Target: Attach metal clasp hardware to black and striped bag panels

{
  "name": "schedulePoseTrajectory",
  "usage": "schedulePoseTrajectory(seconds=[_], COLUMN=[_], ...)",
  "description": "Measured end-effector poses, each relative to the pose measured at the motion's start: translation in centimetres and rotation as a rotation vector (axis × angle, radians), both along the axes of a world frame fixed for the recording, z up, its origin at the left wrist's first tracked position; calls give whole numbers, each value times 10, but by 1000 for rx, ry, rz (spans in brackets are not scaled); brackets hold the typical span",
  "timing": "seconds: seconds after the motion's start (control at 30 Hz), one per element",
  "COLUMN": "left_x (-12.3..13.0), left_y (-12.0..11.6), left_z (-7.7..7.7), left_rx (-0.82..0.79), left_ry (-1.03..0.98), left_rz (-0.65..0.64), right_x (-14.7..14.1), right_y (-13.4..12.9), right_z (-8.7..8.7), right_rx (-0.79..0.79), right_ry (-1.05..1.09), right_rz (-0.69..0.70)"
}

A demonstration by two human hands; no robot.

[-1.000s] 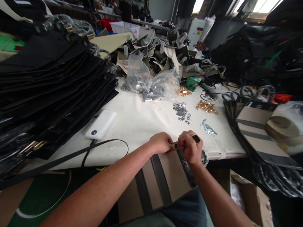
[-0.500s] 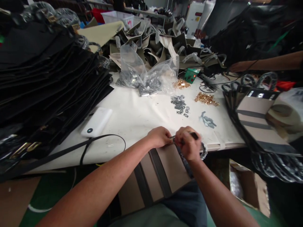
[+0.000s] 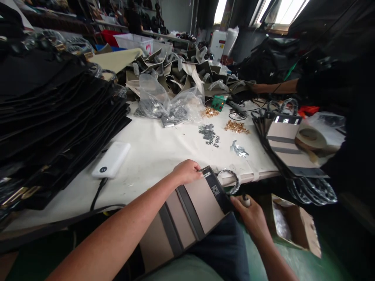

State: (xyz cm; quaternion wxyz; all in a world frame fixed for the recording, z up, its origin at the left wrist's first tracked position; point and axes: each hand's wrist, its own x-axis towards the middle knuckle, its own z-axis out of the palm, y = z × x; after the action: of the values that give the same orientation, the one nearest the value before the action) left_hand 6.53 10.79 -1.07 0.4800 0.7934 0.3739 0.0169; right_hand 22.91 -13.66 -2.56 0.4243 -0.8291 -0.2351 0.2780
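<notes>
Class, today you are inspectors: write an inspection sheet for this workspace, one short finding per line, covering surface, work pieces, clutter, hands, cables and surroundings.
Surface: white table, lightly creased, small marks.
Work pieces: striped panel across the lap, metal fittings on its dark band; gold-coloured pieces and grey metal plates lie loose.
Clutter: black stack at left; clear bags behind the plates.
Left hand: grip on the panel's upper edge.
Right hand: around a tool handle, near the panel's corner.
Cables: dark cable from a white device.
Surroundings: another person's forearm at far right; open carton below.
</notes>
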Motion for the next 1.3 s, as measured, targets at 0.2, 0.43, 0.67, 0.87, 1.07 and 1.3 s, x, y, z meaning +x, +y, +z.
schedulePoseTrajectory(seconds=[0.2,0.43,0.67,0.87,1.07,1.3], left_x=[-5,-18,-27,-54,-54,-50], left_y=[6,10,-32,-126,-150,-141], left_z=[-1,4,20,3,-11,-6], left_rx=[38,142,364,773,785,754], left_ry=[-26,20,12,-111,51,70], left_rz=[-10,48,201,-21,-142,-167], right_x=[-41,-52,-53,-61,-59,-56], right_y=[-2,10,13,17,18,18], right_z=[-35,-32,-31,-27,-30,-34], right_rx=[379,391,418,427,414,393], right_ry=[557,633,625,624,620,630], right_rz=[-264,-199,-172,-239,-225,-213])
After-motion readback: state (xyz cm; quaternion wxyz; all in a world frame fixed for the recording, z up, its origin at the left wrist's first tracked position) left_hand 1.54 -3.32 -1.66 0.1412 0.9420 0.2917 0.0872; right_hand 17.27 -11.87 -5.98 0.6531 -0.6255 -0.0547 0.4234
